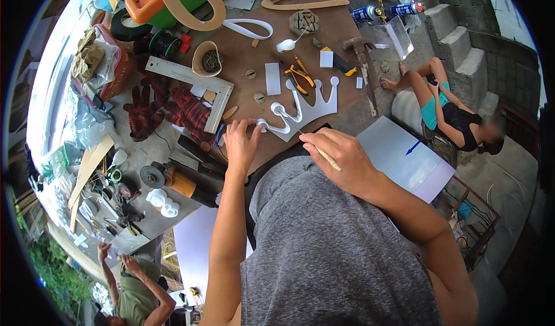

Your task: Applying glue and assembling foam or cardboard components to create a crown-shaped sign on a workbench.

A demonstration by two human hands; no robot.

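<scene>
A white crown-shaped cutout (314, 113) lies at the near edge of the brown work table, with a thin white strip standing along part of its outline. My left hand (241, 144) pinches the crown's left tip, thumb and forefinger closed at the strip. My right hand (346, 157) grips a slim tool with a pale wooden handle (329, 158). Its thin dark shaft reaches over the crown toward the curved strip. Just beyond the crown are orange-and-black pliers (299, 78) and a white rectangular piece (273, 79).
A metal square (191, 83), a cup of small metal pieces (207, 59) and red-black gloves (141, 113) lie to the left. Right of the crown is a hammer (364, 74). An angle grinder (179, 181) rests near left. Two other people are nearby, one seated at right, one lower left.
</scene>
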